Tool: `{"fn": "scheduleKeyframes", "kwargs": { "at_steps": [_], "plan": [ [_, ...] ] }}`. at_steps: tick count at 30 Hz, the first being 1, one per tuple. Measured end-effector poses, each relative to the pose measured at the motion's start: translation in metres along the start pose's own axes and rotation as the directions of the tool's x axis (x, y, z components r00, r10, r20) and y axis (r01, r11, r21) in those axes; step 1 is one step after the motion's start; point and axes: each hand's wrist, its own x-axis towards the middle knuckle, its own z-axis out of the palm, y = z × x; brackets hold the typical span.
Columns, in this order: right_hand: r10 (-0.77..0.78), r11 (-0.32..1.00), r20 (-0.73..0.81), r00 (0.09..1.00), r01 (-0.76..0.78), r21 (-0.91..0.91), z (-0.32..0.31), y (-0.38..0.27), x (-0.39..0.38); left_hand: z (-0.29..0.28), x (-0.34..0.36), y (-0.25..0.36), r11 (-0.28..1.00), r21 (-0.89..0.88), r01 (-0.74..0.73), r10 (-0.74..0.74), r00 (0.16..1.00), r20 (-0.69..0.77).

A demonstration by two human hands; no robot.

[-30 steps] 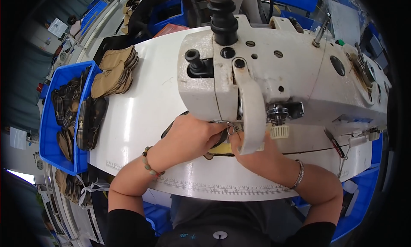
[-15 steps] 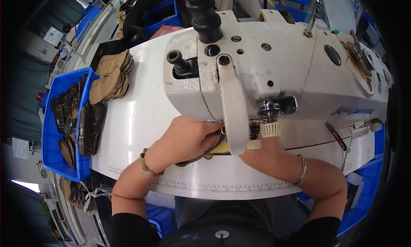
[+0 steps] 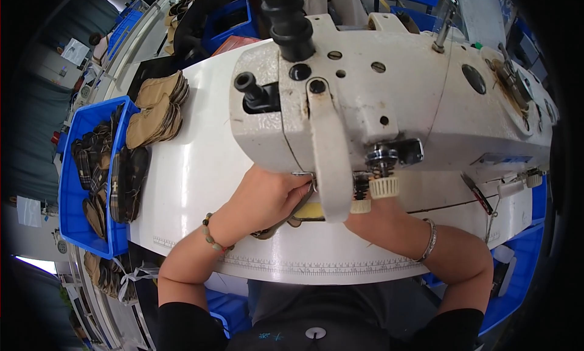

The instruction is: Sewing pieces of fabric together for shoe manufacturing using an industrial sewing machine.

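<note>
A large white sewing machine [image 3: 371, 107] fills the upper right of the view. Under its head end, my left hand [image 3: 267, 193] pinches the raised edge of a dark brown fabric piece [image 3: 272, 231], which looks like a shoe part. A yellow patch [image 3: 309, 211] shows beside that piece, under the machine's curved white lever [image 3: 331, 162]. My right hand [image 3: 378, 213] reaches in from the other side of the lever. Its fingers are hidden behind the machine's knobs, so what they touch cannot be seen. The needle area is covered by the machine head.
Left on the white table [image 3: 201, 138] lie stacked tan sole-shaped pieces [image 3: 155, 117] and dark plaid shoe pieces [image 3: 129, 184]. A blue bin [image 3: 76, 214] holds more. Red-and-black thread snips [image 3: 477, 194] lie at right. A ruler strip [image 3: 316, 267] follows the front edge. Someone stands beyond.
The fabric piece and my left fingertips have shifted very slightly at the machine head. My right hand has moved a little to the right. The rest looks the same.
</note>
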Motion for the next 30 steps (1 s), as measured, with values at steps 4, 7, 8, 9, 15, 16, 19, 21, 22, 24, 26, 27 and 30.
{"fn": "scheduleKeyframes", "kwargs": {
  "at_steps": [4,7,8,9,15,16,19,21,22,24,26,27,30],
  "plan": [
    [0.023,1.0,0.012,1.0,-0.022,-0.021,0.009,-0.002,-0.003,-0.008,-0.001,0.007,0.988,0.142,0.057,-0.071,0.993,0.092],
    [0.072,0.908,0.454,0.888,0.13,-0.398,-0.001,-0.009,-0.004,-0.004,-0.002,0.01,0.986,0.132,0.096,-0.108,0.991,0.084],
    [0.071,0.908,0.455,0.888,0.132,-0.398,0.001,-0.007,-0.004,-0.002,-0.001,0.01,0.986,0.133,0.097,-0.109,0.991,0.081],
    [-0.024,0.949,0.259,0.966,0.104,-0.299,0.005,-0.004,-0.004,0.001,-0.001,0.009,0.988,0.139,0.065,-0.071,0.997,0.036],
    [-0.033,0.993,0.054,0.998,0.038,-0.107,0.001,-0.007,0.0,-0.004,0.001,0.01,0.984,0.179,0.02,-0.029,0.998,0.049],
    [-0.05,0.995,-0.002,0.999,0.049,-0.081,-0.001,-0.007,-0.001,-0.005,0.003,0.011,0.975,0.219,0.023,-0.043,0.995,0.089],
    [-0.148,0.971,0.05,0.988,0.155,-0.18,-0.007,-0.007,0.004,-0.005,0.003,0.009,0.979,0.201,0.04,-0.064,0.991,0.115],
    [-0.156,0.967,0.08,0.985,0.168,-0.19,-0.005,-0.005,0.001,-0.005,0.001,0.009,0.983,0.174,0.055,-0.076,0.991,0.114],
    [-0.162,0.963,0.111,0.981,0.181,-0.2,-0.004,-0.004,0.0,-0.004,0.001,0.009,0.987,0.145,0.07,-0.087,0.99,0.113],
    [-0.155,0.962,0.149,0.976,0.184,-0.202,-0.006,-0.002,-0.002,-0.001,0.001,0.006,0.989,0.145,0.037,-0.049,0.996,0.078],
    [-0.148,0.961,0.187,0.971,0.186,-0.203,-0.005,-0.001,-0.004,0.002,0.001,0.005,0.989,0.145,0.005,-0.011,0.999,0.044],
    [-0.166,0.963,0.148,0.975,0.192,-0.189,-0.002,0.001,-0.005,0.004,0.001,0.005,0.992,0.129,0.011,-0.013,1.0,0.016],
    [-0.175,0.961,0.133,0.976,0.198,-0.192,-0.002,0.001,-0.005,0.005,0.001,0.004,0.993,0.113,0.021,-0.021,1.0,-0.005]
  ]
}}
